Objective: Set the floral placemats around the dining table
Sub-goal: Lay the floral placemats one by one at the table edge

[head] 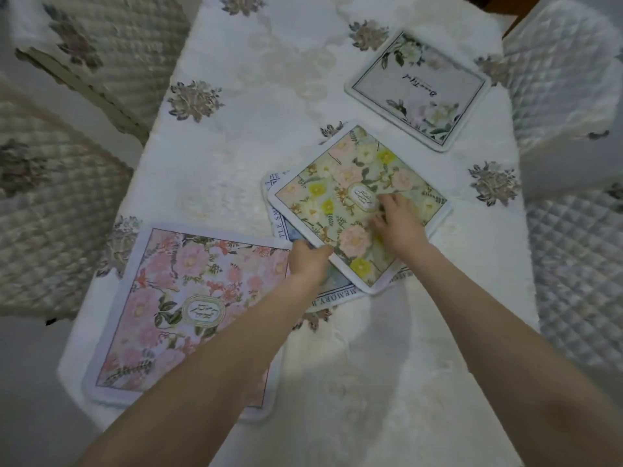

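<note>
A green-and-yellow floral placemat [340, 183] lies tilted in the middle of the table, on top of a blue placemat with lettering [281, 227] that shows only at its edges. My left hand [308, 261] pinches the green mat's near-left edge. My right hand [397, 220] rests flat on the green mat, fingers spread. A pink floral placemat [168, 298] lies flat at the near left, partly under my left forearm. A white-and-grey floral placemat [418, 89] lies at the far right.
The table wears a white cloth with embroidered flowers [236, 129]. Quilted chair covers stand on the left [60, 214] and right [573, 230], with another at the far left [111, 45].
</note>
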